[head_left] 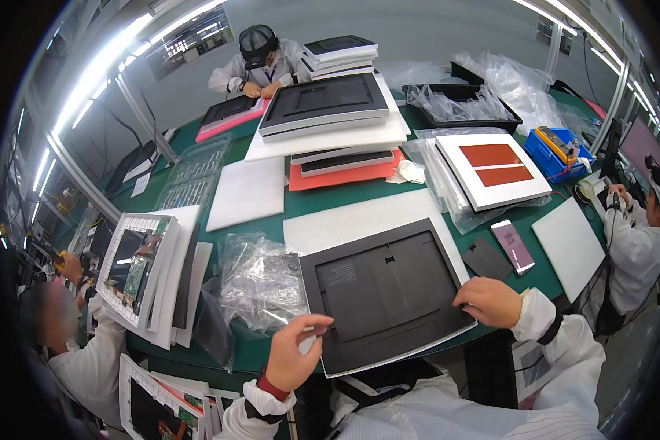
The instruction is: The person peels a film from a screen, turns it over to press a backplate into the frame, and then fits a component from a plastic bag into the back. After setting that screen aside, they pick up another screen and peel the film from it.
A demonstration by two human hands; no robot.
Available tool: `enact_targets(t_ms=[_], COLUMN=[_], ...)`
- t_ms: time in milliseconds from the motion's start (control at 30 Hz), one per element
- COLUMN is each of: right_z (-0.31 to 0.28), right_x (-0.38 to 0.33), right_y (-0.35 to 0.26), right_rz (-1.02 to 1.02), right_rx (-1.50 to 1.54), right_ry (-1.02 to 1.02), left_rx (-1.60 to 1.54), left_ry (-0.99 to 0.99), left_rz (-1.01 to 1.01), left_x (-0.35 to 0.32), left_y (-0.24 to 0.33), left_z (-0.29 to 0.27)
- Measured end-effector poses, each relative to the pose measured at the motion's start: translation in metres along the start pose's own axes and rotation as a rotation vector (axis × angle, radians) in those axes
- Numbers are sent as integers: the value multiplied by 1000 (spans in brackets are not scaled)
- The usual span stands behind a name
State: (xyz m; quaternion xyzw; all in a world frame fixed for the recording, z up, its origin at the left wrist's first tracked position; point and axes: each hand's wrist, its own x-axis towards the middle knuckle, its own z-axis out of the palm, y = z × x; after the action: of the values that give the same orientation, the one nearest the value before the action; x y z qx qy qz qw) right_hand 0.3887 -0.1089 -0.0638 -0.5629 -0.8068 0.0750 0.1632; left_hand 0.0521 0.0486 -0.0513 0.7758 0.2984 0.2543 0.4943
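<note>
A flat black panel (385,286) with a recessed middle and a white lower edge lies tilted on the bench in front of me. At its left edge is my left hand (295,353), thumb and fingers curved apart with nothing between them. My right hand (491,301) has its fingers bent in over the panel's right edge, and its fingertips meet the border. Beneath the panel, a white foam sheet (330,227) sticks out at the far side. Crumpled clear plastic bags (260,282) lie just left of the panel.
Opened white-framed units with circuit boards (136,271) stand stacked at left. Farther back are stacked black panels (326,99), a white panel with red-brown film (491,169) and a blue bin (557,158). A phone (513,246) lies at right. Co-workers sit around the green bench (253,215).
</note>
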Motion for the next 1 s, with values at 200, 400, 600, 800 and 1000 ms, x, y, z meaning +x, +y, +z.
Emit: enact_targets(t_ms=[200, 400, 600, 800, 1000], right_z=[18, 52, 48, 46, 48], right_x=[133, 161, 169, 182, 187], right_y=[15, 24, 21, 27, 34], right_rz=[287, 219, 241, 264, 319], right_rx=[241, 0, -145, -124, -45], right_ry=[-34, 7, -90, -184, -247], left_rx=[575, 654, 722, 789, 800], left_ry=[158, -90, -64, 3, 8], left_rz=[279, 68, -14, -18, -21], left_x=[155, 187, 189, 185, 185], left_y=[-28, -77, -65, -65, -64], left_z=[37, 60, 64, 70, 71])
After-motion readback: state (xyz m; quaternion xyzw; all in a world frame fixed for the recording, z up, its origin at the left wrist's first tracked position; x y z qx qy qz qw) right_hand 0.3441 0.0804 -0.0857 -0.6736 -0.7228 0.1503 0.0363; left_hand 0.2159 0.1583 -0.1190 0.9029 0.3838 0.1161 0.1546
